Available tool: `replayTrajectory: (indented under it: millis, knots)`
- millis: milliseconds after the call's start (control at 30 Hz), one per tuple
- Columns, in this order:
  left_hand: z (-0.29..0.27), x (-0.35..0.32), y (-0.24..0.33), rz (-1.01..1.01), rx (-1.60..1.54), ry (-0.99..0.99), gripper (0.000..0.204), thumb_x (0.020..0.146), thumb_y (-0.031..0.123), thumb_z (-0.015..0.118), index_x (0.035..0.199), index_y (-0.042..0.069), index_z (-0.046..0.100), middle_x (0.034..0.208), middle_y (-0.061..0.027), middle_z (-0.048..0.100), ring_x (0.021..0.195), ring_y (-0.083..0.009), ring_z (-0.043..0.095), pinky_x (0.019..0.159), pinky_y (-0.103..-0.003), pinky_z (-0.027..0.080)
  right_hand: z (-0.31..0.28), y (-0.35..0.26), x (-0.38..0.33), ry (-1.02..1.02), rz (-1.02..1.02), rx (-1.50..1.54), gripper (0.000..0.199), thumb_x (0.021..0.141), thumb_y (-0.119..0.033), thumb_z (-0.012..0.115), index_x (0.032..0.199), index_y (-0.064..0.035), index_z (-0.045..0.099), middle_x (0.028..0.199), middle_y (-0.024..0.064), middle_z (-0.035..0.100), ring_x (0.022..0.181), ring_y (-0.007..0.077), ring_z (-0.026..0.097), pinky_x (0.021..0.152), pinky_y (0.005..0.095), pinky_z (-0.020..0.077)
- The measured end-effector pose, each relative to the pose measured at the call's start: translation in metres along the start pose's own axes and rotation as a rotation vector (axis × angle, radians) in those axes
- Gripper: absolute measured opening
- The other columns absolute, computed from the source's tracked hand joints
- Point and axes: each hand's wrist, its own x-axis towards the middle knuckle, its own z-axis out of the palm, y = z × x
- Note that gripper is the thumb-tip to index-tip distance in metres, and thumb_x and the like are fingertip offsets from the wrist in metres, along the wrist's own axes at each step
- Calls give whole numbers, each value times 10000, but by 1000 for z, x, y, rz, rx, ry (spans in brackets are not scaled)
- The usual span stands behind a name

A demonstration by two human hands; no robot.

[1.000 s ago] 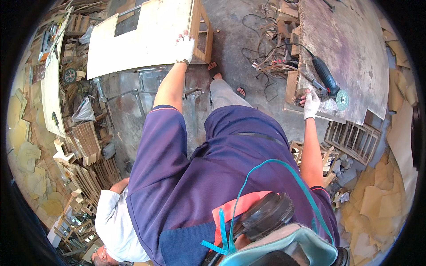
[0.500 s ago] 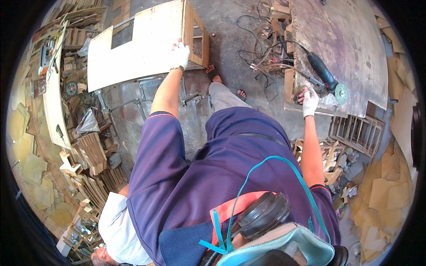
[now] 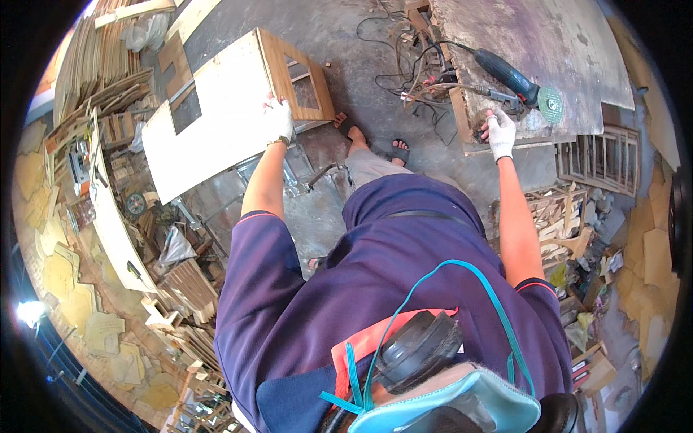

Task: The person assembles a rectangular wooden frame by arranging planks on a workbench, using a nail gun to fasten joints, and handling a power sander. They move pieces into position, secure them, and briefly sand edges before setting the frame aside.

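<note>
Pale cabinet [image 3: 224, 90], upper left, now slants more under your left hand [image 3: 278, 121]; your right hand [image 3: 499, 134] stays near the grinder [image 3: 507, 76], upper right. Probably only your view turned, advancing nothing; neither grip's closure can be told.

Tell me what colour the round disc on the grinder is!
The grinder disc is green, seen best in the head view.

The angle grinder [image 3: 509, 76] lies on the tabletop [image 3: 570, 50] near its near left corner, disc [image 3: 550, 105] toward the near edge; a slatted rack [image 3: 598, 160] stands beside the near right corner. Cables [image 3: 404, 90] lie off the left edge. Further left, a panel [image 3: 209, 130] tops a box frame [image 3: 280, 65]; scrap wood [image 3: 115, 130] separates it from a long board [image 3: 119, 224].
</note>
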Motion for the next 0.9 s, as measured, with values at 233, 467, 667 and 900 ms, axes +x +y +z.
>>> replayTrajectory:
  millis: [233, 467, 667, 900]
  knots:
    - [-16, 0, -4, 48, 86, -165, 545, 937, 146, 592, 1473, 103, 507, 1584, -307, 355, 1324, -536, 504, 1093, -534, 467, 1, -1, -1, 20, 13, -36, 277, 997, -293, 664, 1073, -29, 704, 640, 48, 643, 429, 106, 560, 400, 270, 408]
    - [-42, -5, 4, 60, 71, -163, 519, 922, 164, 628, 1427, 81, 542, 1562, -288, 407, 1294, -521, 540, 1080, -537, 475, 2, 1, -1, 50, 13, -20, 265, 996, -273, 665, 1057, -17, 701, 638, 55, 642, 428, 114, 562, 414, 274, 406]
    - [-44, -5, 0, 71, 122, -155, 547, 891, 194, 661, 1422, 115, 559, 1556, -275, 420, 1283, -494, 558, 1061, -516, 497, 3, -1, -1, 44, 9, -5, 262, 1000, -256, 666, 1048, 0, 696, 645, 63, 643, 431, 116, 549, 427, 278, 410]
    - [-34, -3, 1, 42, 166, -71, 449, 920, 177, 637, 1364, 120, 600, 1505, -266, 489, 1225, -483, 608, 1006, -525, 536, 5, -5, -4, 57, 16, -7, 266, 998, -258, 671, 1046, 3, 684, 645, 64, 638, 432, 116, 544, 423, 273, 394]
